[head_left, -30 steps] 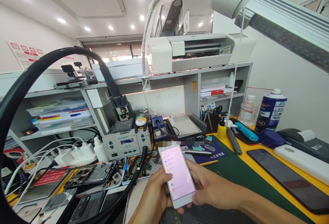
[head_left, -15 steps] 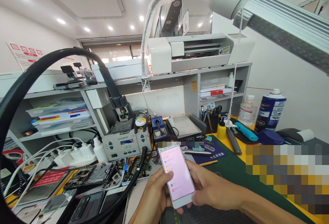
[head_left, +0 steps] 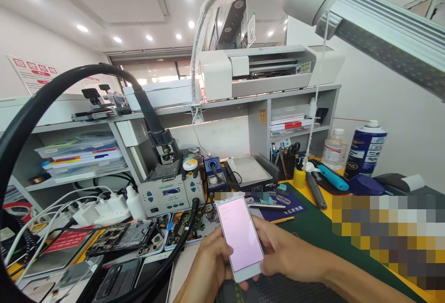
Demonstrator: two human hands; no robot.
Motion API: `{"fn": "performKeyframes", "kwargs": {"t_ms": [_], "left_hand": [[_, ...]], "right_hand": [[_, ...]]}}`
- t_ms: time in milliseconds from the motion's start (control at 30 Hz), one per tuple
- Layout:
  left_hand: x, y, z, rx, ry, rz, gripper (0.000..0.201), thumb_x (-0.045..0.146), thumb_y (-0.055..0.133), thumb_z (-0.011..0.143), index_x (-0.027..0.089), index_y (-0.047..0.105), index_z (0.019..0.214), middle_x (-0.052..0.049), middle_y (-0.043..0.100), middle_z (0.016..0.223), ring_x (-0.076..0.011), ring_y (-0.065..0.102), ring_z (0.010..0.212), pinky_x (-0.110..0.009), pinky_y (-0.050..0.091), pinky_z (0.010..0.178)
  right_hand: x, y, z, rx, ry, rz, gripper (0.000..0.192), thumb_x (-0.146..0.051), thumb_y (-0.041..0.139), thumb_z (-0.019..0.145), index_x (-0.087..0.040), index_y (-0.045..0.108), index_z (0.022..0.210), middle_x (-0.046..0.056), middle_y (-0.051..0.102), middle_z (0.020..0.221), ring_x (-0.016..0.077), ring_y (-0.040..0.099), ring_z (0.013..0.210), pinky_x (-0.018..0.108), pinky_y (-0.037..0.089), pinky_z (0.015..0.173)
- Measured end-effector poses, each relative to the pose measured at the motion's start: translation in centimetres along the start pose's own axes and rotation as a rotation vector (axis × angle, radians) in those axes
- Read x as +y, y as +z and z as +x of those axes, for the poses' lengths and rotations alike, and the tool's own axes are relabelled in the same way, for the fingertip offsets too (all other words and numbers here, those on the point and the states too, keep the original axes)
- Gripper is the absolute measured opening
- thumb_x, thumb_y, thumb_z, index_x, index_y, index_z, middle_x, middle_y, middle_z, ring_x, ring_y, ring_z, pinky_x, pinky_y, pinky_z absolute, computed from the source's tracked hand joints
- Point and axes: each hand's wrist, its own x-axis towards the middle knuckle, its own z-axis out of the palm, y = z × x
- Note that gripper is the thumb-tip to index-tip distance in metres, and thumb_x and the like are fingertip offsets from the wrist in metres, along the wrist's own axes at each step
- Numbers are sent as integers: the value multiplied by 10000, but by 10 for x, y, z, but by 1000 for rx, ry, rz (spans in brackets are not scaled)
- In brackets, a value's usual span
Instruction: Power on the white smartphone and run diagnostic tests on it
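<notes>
- A white phone (head_left: 240, 238) is held up off the workbench, over its near edge, screen tilted toward the camera so it can be read; the screen glows plain pink.
- The left hand (head_left: 208, 268) cups the phone from below and along its left side, fingers closed around the body, thumb resting by the screen edge (a grip that steadies it).
- The right hand (head_left: 287, 256) closes on the phone's right edge, fingers curled behind the back, so both hands share the weight.
- Below the hands lies a green mat (head_left: 313, 233) on the yellow bench top (head_left: 342, 191).
- Toward the left edge lie opened phones (head_left: 121, 237) with bare circuit boards, laid flat within arm's reach.
- Behind them, near the back edge, stands a grey soldering station (head_left: 170, 194), its black hose (head_left: 69, 80) arching overhead out of the way.
- At the right back corner stand a blue spray can (head_left: 365, 150) and a clear bottle (head_left: 334, 149), upright and just beside each other.
</notes>
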Motion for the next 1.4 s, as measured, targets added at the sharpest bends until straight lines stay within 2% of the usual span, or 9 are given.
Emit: {"fn": "performKeyframes", "kwargs": {"t_ms": [133, 267, 467, 600, 900, 1033, 1167, 1400], "left_hand": [[0, 2, -1, 15, 4, -16, 581, 157, 435, 693, 107, 440, 1272, -122, 705, 826, -274, 673, 628, -351, 474, 476], [-1, 3, -2, 20, 12, -31, 581, 167, 414, 704, 98, 435, 1281, -124, 703, 808, -270, 666, 605, -346, 475, 457], [-1, 4, -2, 22, 14, -28, 583, 138, 414, 660, 95, 485, 1237, -116, 697, 796, -244, 651, 578, -349, 489, 459], [1, 5, -1, 23, 25, -18, 595, 126, 418, 636, 109, 499, 1225, -108, 696, 785, -235, 646, 566, -350, 491, 462], [-4, 0, 0, 5, 3, -21, 617, 133, 442, 638, 122, 498, 1253, -112, 699, 845, -237, 653, 620, -344, 496, 478], [-5, -3, 0, -32, -7, -25, 520, 185, 515, 726, 137, 511, 1244, -105, 676, 929, -210, 644, 691, -326, 512, 521], [-7, -6, 0, -51, -13, -19, 438, 393, 540, 863, 167, 509, 1237, -74, 641, 973, -150, 614, 700, -288, 516, 539], [-10, -8, 0, -65, -16, -18, 444, 460, 511, 895, 171, 510, 1233, -67, 629, 979, -135, 603, 691, -275, 514, 534]], "right_hand": [[-2, 0, 0, 47, 42, 31, 804, -1, 575, 568, -212, 434, 1331, 35, 704, 985, 178, 664, 738, 271, 462, 638], [-5, 1, -3, 88, 58, 33, 774, 2, 561, 575, -208, 470, 1314, 43, 707, 1023, 166, 648, 746, 279, 473, 660], [-6, 1, -3, 68, 62, 38, 825, 13, 575, 575, -218, 429, 1354, 57, 706, 1069, 177, 659, 779, 284, 473, 672], [-8, 3, -3, 77, 69, 28, 823, 14, 561, 580, -206, 422, 1361, 53, 721, 1009, 168, 652, 738, 284, 471, 662], [-4, 0, -2, 102, 62, 30, 779, 10, 548, 608, -190, 436, 1352, 79, 711, 1078, 167, 655, 771, 278, 458, 664], [-4, 1, -3, 108, 56, 31, 770, 2, 547, 617, -196, 436, 1354, 76, 706, 1103, 197, 668, 847, 293, 461, 696], [-4, 1, -4, 125, 63, 24, 748, -4, 556, 633, -197, 444, 1347, 65, 712, 1090, 197, 673, 850, 291, 462, 696], [-3, 0, -3, 134, 73, 37, 733, -18, 562, 650, -176, 427, 1353, 93, 712, 1118, 219, 687, 863, 329, 473, 730]]}}
